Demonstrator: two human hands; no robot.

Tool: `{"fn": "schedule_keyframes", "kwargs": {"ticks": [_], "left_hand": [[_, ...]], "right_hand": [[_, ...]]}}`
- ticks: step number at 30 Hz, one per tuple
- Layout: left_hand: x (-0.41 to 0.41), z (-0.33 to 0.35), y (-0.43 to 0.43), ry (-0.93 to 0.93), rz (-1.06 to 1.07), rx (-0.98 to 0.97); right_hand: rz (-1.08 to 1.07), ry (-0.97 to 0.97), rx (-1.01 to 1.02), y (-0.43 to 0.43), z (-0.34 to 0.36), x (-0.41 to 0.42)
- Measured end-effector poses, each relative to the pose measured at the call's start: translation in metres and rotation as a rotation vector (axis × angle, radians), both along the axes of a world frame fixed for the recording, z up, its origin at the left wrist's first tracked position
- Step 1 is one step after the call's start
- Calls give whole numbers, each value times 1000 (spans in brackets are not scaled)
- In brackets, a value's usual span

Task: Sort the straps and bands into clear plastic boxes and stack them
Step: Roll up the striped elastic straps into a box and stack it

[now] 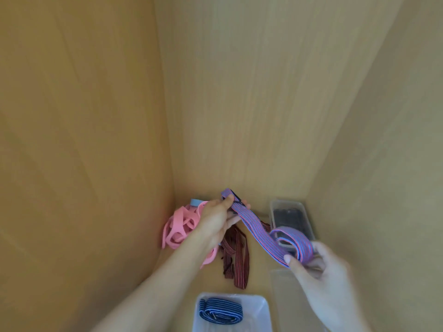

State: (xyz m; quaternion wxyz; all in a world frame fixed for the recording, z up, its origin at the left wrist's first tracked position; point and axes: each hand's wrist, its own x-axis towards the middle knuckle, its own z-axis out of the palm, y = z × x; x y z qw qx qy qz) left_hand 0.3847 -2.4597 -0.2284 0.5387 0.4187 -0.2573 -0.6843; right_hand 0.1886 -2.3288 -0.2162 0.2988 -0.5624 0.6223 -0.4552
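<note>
Right now two hands hold one purple-and-red striped strap [254, 226], raised above the shelf [257, 277] and stretched slantwise between them. The left hand [217, 220] pinches the far end, its fingers closed on the strap just beside a dark buckle. The right hand [323, 271] grips the near end, which is wound into a loose coil, with the thumb pressed on the outer turn.

Three clear boxes stand on the shelf. One, at the near edge [263, 305], holds a single folded blue striped strap [220, 309]. One, at the back right [308, 221], has dark contents too blurred to name. A third [279, 291], under the right hand, is blurred, and what it holds cannot be told.

A tangled heap of pink bands [178, 225] lies in the back left corner, too tangled to count, with one light blue band [195, 202] at its far side. Dark red striped straps [237, 259], at least two lengths, lie just right of the heap.

The left wall [84, 140], back wall [251, 104] and right wall [383, 164] close the shelf in on three sides. Bare wood shows only in a narrow strip between the red straps and the right-hand boxes.
</note>
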Motion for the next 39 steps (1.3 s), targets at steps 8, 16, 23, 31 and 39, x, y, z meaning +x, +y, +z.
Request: {"fn": "schedule_keyframes", "kwargs": {"ticks": [8,16,23,31,39], "left_hand": [[-5,58,-10,-157,-72,-364],[-16,130,-23,-366,-153,-531],[-21,178,-27,-443,-233,-656],[-27,235,-30,-457,-273,-793],[-24,294,-34,-447,-232,-878]], "right_hand": [[34,25,55,-23,-14,-4],[79,163,121,-54,30,-14],[19,93,-312,-94,152,-10],[223,234,-366,-137,271,1],[290,279,-497,-145,338,15]]}}
